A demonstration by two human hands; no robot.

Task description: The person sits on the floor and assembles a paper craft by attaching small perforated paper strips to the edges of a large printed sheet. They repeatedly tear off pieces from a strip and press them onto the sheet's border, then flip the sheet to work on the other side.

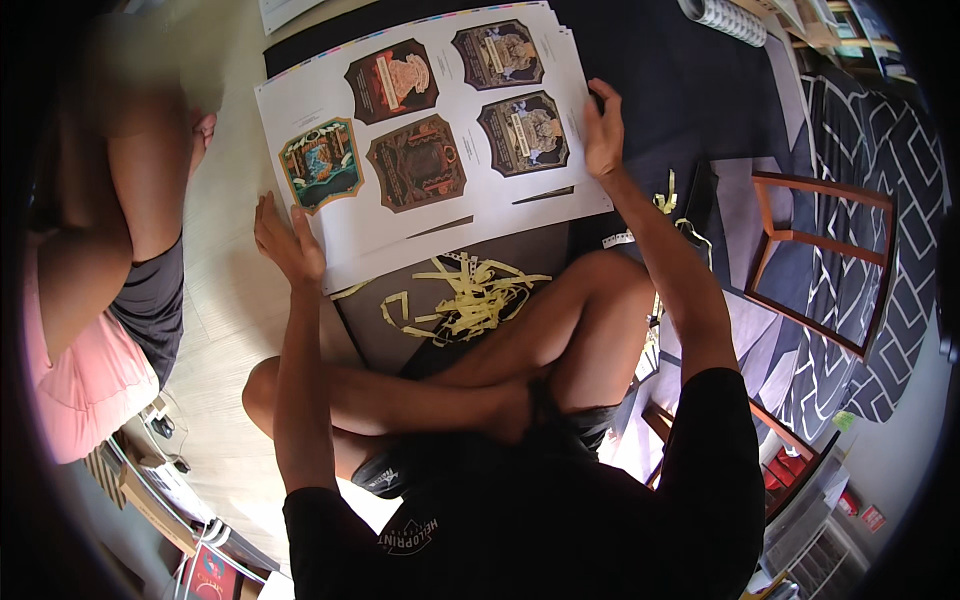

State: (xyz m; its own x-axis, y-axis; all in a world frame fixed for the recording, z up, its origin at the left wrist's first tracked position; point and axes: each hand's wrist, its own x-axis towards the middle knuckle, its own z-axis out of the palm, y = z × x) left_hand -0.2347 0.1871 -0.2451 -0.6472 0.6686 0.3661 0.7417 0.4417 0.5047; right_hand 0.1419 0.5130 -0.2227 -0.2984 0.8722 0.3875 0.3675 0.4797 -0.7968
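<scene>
A stack of large white printed sheets point(420, 225) lies tilted in front of me, several shield-shaped labels in dark, orange and green tones printed on the top one. Layered edges show at its upper right, and dark slits near its lower edge. My left hand point(292, 245) grips the left edge, thumb over the paper and fingers along its outer side. At the right edge my right hand point(604, 130) holds the stack, thumb on top and fingers partly hidden. A tangled heap of thin yellow paper strips point(475, 295) lies just below the sheets, by my crossed legs.
Another person in a pink top point(95, 385) sits at the left. A dark mat point(660, 90) extends to the right of the sheets. Farther right are a wooden chair frame point(822, 243), patterned bedding point(870, 270) and a white roll point(725, 20). More yellow strips point(668, 195) lie near my right arm.
</scene>
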